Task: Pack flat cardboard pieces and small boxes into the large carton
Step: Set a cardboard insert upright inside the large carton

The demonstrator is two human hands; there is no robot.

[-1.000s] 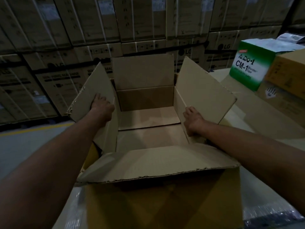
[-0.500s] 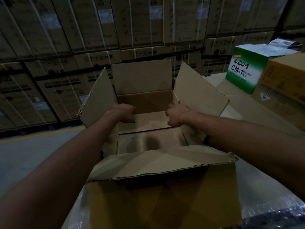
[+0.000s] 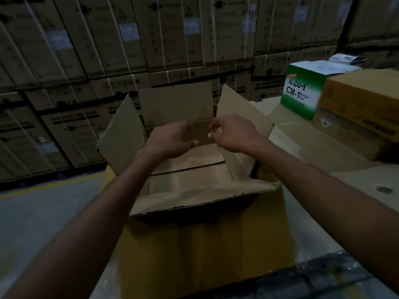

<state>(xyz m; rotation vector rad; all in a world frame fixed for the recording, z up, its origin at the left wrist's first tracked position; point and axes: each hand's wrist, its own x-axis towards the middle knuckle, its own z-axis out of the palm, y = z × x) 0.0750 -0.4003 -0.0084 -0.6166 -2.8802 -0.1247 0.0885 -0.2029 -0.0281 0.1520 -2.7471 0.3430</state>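
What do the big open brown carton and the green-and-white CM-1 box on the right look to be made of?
Big open brown carton: seemingly corrugated cardboard, matte and uncoated; its near flap has a ragged, torn edge.
Green-and-white CM-1 box: likely printed paperboard, smoother, with crisp colour print; too dim to tell any gloss.

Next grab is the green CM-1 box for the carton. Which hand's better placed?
Right. The right hand hovers empty over the large carton, on the same side as the green CM-1 box. The left hand, also empty, would likely have to reach across the right arm.
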